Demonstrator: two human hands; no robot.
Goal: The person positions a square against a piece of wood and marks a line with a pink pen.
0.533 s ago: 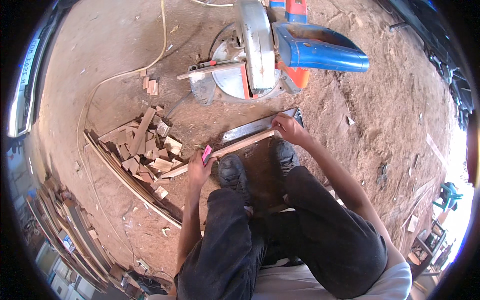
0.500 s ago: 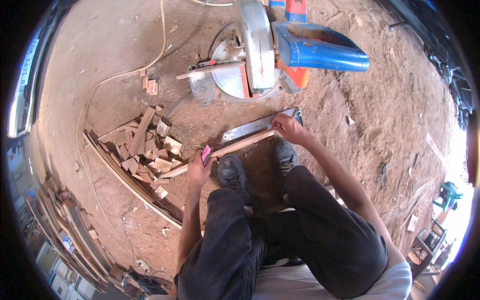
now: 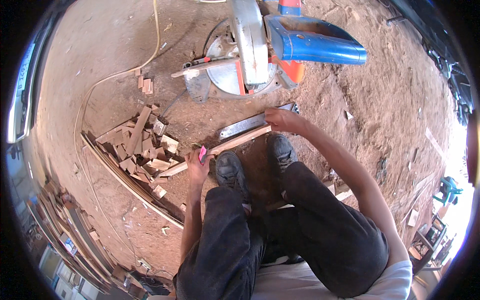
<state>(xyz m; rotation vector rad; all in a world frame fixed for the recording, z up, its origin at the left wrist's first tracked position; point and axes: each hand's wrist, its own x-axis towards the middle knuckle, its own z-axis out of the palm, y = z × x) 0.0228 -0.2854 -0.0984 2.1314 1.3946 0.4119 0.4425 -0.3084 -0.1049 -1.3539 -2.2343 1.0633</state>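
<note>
Currently, my left hand [image 3: 196, 167] is closed around a small pink marker [image 3: 202, 153], its tip resting on the near end of the long wooden strip [image 3: 235, 144] that lies on the dirt ground [image 3: 380, 100] in front of my shoes. The strip runs diagonally, from a pile of offcut wood blocks [image 3: 137, 147] at my left up toward my right hand [image 3: 282, 120]. My right hand lies flat with the fingers curled down onto the far end of the strip, pressing it in place; the same hand also touches the flat metal ruler [image 3: 252, 122] lying just beyond and nearly parallel to the strip. The strip therefore spans the gap between both hands, directly ahead of my left shoe [image 3: 230, 170] and right shoe [image 3: 281, 150]. Farther out, well apart from the strip, stands a mitre saw [image 3: 250, 55] with a blue motor housing [image 3: 315, 45] and a round metal base. A pale cable [image 3: 125, 75] curves over the ground to the left of the saw. Long thin slats [image 3: 125, 180] lie beside the offcut pile.
</note>
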